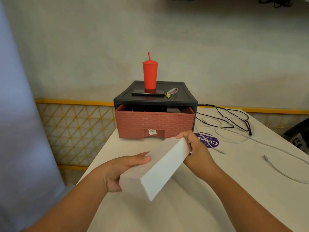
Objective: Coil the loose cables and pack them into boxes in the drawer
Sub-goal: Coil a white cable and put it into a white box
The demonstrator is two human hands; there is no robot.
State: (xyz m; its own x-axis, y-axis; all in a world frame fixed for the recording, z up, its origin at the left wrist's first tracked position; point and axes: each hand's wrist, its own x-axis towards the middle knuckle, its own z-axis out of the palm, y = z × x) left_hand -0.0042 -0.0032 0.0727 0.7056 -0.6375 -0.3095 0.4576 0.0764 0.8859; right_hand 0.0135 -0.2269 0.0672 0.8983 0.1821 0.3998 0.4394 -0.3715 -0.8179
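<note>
Gripping white box (163,169) with left hand (120,171) and right hand (195,148), tilted above the tabletop (217,190) near its front edge, likely for opening to load cables (234,124).

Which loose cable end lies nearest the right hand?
The white cable end just beyond the purple sticker, beside the right hand. The black cable ends farther back; the other white plug lies farther right.
</note>
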